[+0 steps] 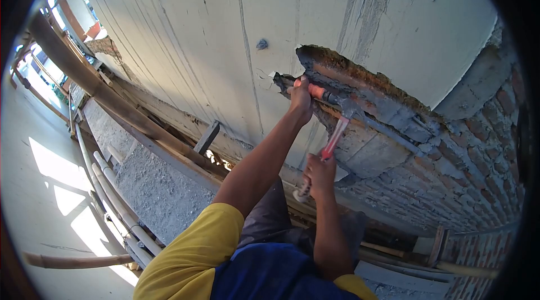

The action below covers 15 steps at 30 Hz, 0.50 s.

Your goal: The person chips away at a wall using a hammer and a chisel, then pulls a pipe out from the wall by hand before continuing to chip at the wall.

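Note:
My left hand is wrapped around the orange grip of a chisel, close against the broken edge of the plaster. Lower down, my right hand grips a hammer by its red handle. The hammer's metal head overlaps the black end of the chisel in this view. Around both tools, the cream plaster wall has a ragged opening, with brick and grey mortar showing inside. The chisel's tip is hidden near my left hand.
Bare brickwork covers the wall at right. A thick bamboo pole runs along the left beside a dusty grey board. More bamboo poles lie beyond it. A short wooden piece sticks out near the wall's base.

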### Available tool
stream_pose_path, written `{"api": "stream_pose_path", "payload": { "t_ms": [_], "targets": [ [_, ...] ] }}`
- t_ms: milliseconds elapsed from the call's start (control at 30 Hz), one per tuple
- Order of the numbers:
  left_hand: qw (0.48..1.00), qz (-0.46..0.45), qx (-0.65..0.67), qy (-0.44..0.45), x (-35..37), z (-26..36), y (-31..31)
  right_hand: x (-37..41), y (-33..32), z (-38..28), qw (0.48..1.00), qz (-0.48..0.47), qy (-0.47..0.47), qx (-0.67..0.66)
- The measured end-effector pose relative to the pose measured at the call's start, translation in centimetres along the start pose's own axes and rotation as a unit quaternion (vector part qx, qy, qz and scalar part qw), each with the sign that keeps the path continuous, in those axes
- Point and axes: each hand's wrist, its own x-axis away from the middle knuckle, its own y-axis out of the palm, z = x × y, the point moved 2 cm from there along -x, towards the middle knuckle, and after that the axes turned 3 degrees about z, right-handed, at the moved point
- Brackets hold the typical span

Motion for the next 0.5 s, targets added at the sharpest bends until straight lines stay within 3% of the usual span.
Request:
{"api": "stream_pose_path", "payload": {
  "t_ms": [67,167,300,333,400,433,467,500],
  "targets": [
    [1.000,-0.015,-0.022,0.009,0.9,0.6,0.5,0.9,-2.2,-2.8,0.997,0.027,-0.054,0.054],
    [0.999,-0.019,-0.028,0.011,1.8,0.8,0.8,2.3,-3.7,-7.3,0.963,0.122,-0.237,-0.036],
    [0.999,0.029,-0.017,0.008,-0.1,-0.1,-0.4,0.9,-5.8,-11.3,0.836,0.177,-0.422,-0.303],
    [0.999,0.029,-0.015,0.002,0.4,0.2,0.1,0.2,-5.1,-10.3,0.811,0.241,-0.444,-0.296],
    [1.000,0.019,-0.008,-0.004,1.3,0.9,0.7,-2.0,-2.7,-3.1,0.880,0.227,-0.387,-0.154],
    [1.000,0.015,-0.005,-0.009,1.6,0.9,0.8,-1.3,-1.0,-1.5,0.968,0.111,-0.219,-0.052],
    [1.000,0.021,-0.020,0.003,1.5,0.5,0.4,-0.3,-0.2,-0.1,0.998,-0.009,-0.038,0.053],
    [0.999,0.027,-0.036,0.017,1.2,0.1,-0.3,0.1,-1.0,0.3,0.998,-0.003,-0.036,0.060]
  ]
}}
